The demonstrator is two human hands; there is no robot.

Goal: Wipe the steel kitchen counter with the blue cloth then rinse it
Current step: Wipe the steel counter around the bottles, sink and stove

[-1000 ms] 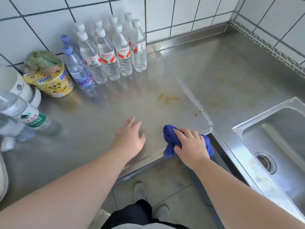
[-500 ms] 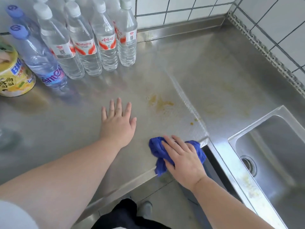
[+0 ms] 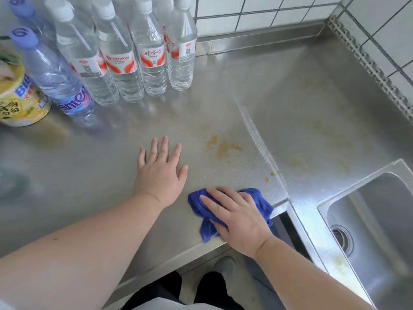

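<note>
The right hand (image 3: pixel 237 222) is pressing the blue cloth (image 3: pixel 257 198) flat under near-straight fingers at the counter's (image 3: pixel 301 90) front edge, while the left hand (image 3: pixel 159 173) is bracing beside it, fingers spread on bare steel. Best now is pushing firmly up toward the yellow stain (image 3: pixel 223 147), overlapping passes. The sink (image 3: pixel 380 220) is running off frame, no tap showing; the left side is blurring out.
</note>
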